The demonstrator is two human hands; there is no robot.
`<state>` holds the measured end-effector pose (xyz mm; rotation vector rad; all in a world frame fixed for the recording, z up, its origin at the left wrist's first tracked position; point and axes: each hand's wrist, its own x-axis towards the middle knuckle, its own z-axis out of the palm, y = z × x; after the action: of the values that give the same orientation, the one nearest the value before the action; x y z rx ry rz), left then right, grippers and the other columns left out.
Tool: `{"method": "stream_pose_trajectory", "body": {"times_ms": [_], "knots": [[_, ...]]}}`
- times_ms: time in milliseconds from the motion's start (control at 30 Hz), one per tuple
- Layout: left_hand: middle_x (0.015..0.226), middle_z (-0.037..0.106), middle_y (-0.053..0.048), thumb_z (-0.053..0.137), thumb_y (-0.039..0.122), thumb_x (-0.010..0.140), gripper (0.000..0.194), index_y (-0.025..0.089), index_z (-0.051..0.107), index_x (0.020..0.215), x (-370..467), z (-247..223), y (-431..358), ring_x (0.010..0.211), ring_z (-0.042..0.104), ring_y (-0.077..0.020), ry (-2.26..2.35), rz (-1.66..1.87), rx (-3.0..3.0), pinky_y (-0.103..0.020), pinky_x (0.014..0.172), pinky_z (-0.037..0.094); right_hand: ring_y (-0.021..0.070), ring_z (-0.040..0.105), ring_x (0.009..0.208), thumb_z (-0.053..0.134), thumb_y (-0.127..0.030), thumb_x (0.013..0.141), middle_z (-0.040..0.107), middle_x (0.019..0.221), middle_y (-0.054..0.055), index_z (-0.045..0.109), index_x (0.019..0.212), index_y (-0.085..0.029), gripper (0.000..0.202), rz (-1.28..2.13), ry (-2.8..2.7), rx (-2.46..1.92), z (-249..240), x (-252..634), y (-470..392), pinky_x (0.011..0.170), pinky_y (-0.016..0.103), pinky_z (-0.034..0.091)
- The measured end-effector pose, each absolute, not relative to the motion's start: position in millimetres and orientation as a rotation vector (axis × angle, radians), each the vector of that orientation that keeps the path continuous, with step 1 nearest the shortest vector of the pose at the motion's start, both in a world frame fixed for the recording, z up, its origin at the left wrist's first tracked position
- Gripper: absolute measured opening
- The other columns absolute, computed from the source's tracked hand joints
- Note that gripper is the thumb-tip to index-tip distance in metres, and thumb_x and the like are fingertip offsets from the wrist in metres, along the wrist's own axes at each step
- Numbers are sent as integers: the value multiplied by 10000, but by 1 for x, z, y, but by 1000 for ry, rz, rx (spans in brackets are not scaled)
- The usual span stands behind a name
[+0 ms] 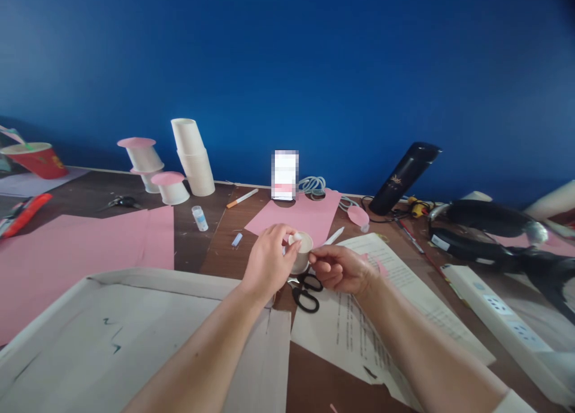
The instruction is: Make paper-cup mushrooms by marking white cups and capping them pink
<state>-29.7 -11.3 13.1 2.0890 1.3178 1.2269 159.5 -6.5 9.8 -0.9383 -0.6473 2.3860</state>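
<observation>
A white paper cup stands in front of me with its mouth facing me. My left hand pinches a small white stub at the cup's left rim; its exact kind is hidden by the fingers. On the other side my right hand is closed, thumb and forefinger pinching the cup's right rim. Black-handled scissors lie just below the cup, blades partly hidden. Pink paper lies behind the cup. A printed sheet is under my right forearm.
Stacked paper cups and cups with pink discs stand at the back left. A small labelled tube is nearer. A lit phone leans on the wall. At right are a black flask and power strip; a white box lid lies front left.
</observation>
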Motion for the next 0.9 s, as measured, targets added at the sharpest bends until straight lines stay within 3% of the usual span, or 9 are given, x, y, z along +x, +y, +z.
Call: {"method": "stream_pose_trajectory", "body": {"times_ms": [467,900], "knots": [[867,610,-19,552,243,821,75,213,541,888,-28,13,-14,754,557,-167,1488,1301,2135,-301,692,428,-4,247,331,581,-289,767,526,495,-48,596,725,-129,166,2111,-811,-1084,13,154,-9,335,133,145],[907,607,-26,581,369,787,170,210,612,837,-34,23,-11,627,539,-117,1515,1334,1784,-306,677,467,38,364,411,599,-451,793,570,588,-10,603,756,-148,305,1617,-1107,-1151,14,144,-13,404,190,202]]}}
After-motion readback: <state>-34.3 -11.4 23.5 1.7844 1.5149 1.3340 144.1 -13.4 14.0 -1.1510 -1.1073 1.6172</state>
